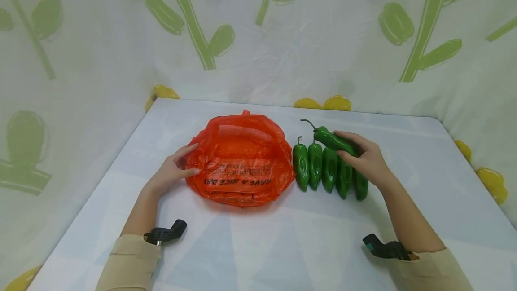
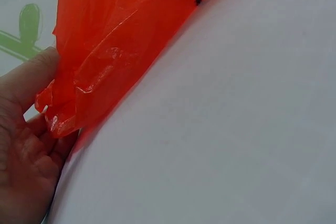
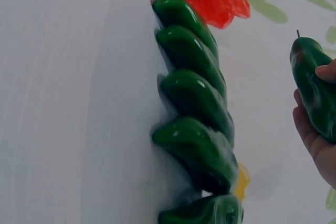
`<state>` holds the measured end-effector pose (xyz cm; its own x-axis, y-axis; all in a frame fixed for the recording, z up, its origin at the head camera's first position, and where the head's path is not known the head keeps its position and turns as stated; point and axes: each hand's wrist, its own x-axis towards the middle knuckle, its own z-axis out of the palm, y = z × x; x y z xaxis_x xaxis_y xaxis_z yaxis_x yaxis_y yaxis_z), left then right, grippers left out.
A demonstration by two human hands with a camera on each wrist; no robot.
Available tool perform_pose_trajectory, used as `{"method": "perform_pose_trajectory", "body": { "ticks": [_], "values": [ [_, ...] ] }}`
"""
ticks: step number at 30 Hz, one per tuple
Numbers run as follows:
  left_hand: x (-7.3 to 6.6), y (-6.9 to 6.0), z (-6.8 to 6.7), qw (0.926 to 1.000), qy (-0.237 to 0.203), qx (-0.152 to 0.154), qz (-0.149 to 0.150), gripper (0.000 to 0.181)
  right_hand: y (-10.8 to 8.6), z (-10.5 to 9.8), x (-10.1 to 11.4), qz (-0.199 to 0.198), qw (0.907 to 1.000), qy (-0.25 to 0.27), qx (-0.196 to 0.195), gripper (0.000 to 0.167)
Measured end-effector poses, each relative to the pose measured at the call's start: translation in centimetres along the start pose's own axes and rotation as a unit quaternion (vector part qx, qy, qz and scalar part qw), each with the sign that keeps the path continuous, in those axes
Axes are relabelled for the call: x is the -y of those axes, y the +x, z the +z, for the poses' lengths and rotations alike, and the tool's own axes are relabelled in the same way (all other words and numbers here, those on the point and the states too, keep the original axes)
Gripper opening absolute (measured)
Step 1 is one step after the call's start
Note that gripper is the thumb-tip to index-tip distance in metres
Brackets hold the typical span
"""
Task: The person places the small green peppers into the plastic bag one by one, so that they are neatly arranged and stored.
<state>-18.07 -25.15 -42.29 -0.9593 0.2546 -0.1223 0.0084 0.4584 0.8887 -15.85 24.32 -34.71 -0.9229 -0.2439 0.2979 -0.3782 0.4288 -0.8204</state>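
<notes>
A red plastic bag [image 1: 242, 165] with its mouth spread wide lies on the table. At its left edge the left hand [image 1: 167, 172] touches it, and in the left wrist view the left hand [image 2: 31, 129] has thumb and fingers around the crumpled rim of the bag [image 2: 105, 51]. The right hand [image 1: 369, 158] grips a green pepper [image 1: 333, 140], stem pointing left, above a row of several green peppers [image 1: 314, 165]. In the right wrist view the right hand [image 3: 320, 150] holds this pepper [image 3: 312, 85] apart from the row of peppers [image 3: 191, 90].
The white table [image 1: 258, 246] has its back edge against a pale curtain [image 1: 323, 48] with green plant prints and yellow shapes. The row of peppers stands just right of the bag. Black wrist cameras are strapped on both forearms.
</notes>
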Motion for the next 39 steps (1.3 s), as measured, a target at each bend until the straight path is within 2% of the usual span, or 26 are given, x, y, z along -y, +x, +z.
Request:
{"method": "perform_pose_trajectory", "body": {
  "ticks": [7,11,17,25,31,39],
  "values": [
    [0.2,0.1,-0.2,0.9998,-0.005,0.005,0.02,0.076,0.9,1.4,0.6,-0.01,0.9994,0.001,0.033,0.043],
    [0.1,-0.1,-0.1,0.9998,-0.006,0.006,0.016,0.076,1.5,2.4,0.9,-0.02,0.9985,0.003,0.051,0.044],
    [0.0,-0.2,-0.2,0.9999,0.007,0.004,0.011,0.076,2.4,3.9,1.7,-0.01,0.9966,-0.007,0.081,0.044],
    [0.3,0.1,-0.2,0.9999,0.006,0.005,0.01,0.077,3.9,5.9,3.0,-0.019,0.9904,0.019,0.136,0.044],
    [0.3,0.1,-0.1,0.9999,0.007,0.004,0.008,0.079,4.5,7.7,3.8,-0.025,0.9886,0.029,0.145,0.043],
    [0.4,0.1,-0.1,0.9998,0.019,0.006,0.009,0.082,5.4,10.3,4.8,-0.012,0.9853,0.037,0.166,0.043]
  ]
}}
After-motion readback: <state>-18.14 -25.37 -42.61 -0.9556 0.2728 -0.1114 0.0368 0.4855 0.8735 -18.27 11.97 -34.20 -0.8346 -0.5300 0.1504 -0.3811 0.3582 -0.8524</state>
